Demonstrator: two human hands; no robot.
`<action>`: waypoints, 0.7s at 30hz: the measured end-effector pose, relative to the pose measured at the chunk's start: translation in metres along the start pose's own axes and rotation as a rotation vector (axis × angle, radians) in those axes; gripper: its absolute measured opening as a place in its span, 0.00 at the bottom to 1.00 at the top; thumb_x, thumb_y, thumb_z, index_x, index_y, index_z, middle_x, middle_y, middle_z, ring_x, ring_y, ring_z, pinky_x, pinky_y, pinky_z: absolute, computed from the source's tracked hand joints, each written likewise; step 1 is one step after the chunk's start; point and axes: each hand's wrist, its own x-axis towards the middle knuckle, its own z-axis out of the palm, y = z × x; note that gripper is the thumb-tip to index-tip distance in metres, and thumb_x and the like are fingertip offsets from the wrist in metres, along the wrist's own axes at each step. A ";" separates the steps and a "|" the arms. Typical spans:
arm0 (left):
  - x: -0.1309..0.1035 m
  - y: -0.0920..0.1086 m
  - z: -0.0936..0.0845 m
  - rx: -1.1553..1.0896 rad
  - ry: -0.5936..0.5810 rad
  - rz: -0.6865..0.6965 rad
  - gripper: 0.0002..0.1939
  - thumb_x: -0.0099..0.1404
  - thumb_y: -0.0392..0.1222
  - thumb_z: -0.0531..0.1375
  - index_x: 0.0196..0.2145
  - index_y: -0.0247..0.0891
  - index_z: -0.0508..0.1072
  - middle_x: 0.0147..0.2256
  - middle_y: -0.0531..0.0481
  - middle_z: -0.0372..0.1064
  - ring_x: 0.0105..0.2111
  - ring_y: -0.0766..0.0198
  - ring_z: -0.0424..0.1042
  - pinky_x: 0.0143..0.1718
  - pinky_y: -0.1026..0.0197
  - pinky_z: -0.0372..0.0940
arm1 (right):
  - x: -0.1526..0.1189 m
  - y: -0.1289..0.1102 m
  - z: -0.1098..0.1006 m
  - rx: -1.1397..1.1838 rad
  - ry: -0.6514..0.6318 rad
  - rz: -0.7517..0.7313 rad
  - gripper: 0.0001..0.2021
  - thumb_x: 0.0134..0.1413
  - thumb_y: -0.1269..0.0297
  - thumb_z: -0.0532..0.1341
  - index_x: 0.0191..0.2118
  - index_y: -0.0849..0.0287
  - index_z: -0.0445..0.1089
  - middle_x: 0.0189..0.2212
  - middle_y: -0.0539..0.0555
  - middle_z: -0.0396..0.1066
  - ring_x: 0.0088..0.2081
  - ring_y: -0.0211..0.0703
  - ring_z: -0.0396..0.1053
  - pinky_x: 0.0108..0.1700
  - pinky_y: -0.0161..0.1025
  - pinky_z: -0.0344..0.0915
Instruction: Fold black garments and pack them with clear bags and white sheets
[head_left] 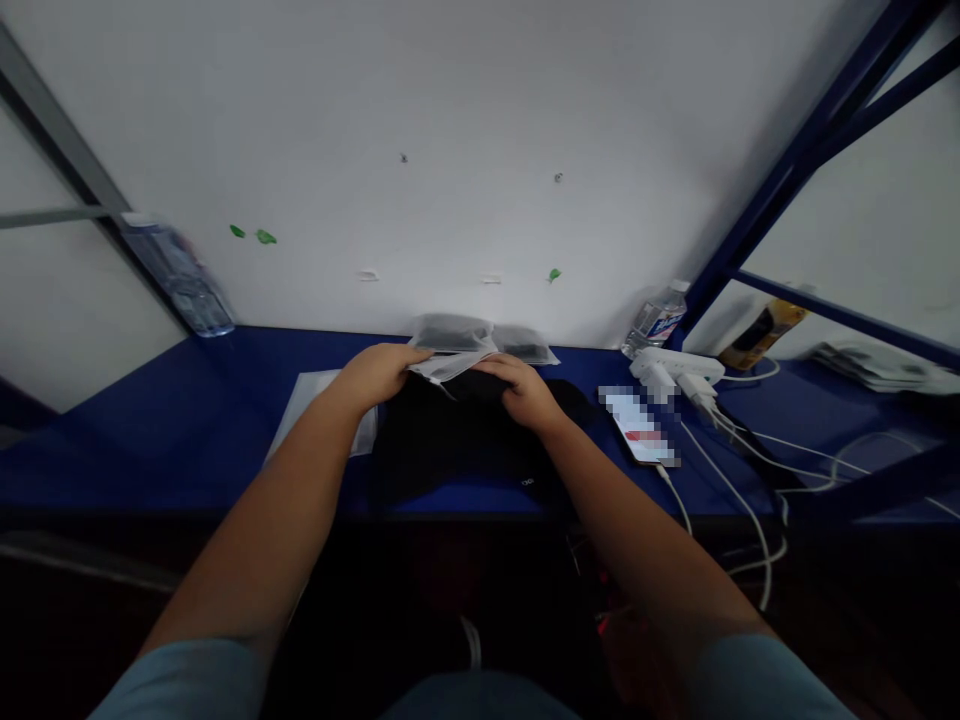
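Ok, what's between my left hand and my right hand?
Between your left hand and right hand, the head view shows the whitish edge of a bag, with black cloth on the side nearer you.

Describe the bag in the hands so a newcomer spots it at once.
On the blue desk below the white wall, find the black cloth near the centre. At its far edge, the left hand and right hand hold a translucent bag between them. Unlike the two dark-filled bags lying just behind it by the wall, this one is gripped.
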 end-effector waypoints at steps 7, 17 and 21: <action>-0.036 -0.014 -0.024 -0.002 0.135 -0.186 0.37 0.62 0.25 0.51 0.66 0.51 0.67 0.63 0.56 0.67 0.63 0.56 0.67 0.65 0.50 0.61 | -0.002 -0.015 0.006 -0.091 0.033 -0.008 0.38 0.47 0.87 0.51 0.58 0.45 0.73 0.61 0.51 0.70 0.63 0.47 0.65 0.64 0.56 0.63; -0.123 -0.037 -0.012 0.188 0.120 -0.460 0.40 0.61 0.25 0.48 0.70 0.46 0.58 0.69 0.59 0.56 0.69 0.63 0.57 0.71 0.56 0.52 | 0.006 -0.016 0.033 -0.210 -0.348 -0.001 0.35 0.50 0.90 0.53 0.55 0.50 0.77 0.58 0.55 0.72 0.60 0.47 0.69 0.62 0.48 0.66; -0.131 -0.046 0.001 0.211 -0.092 -0.462 0.41 0.56 0.24 0.50 0.69 0.35 0.61 0.70 0.47 0.54 0.70 0.58 0.54 0.71 0.55 0.51 | 0.001 -0.015 0.022 -0.202 -0.400 0.015 0.36 0.48 0.90 0.53 0.56 0.49 0.76 0.61 0.55 0.70 0.62 0.48 0.67 0.63 0.52 0.66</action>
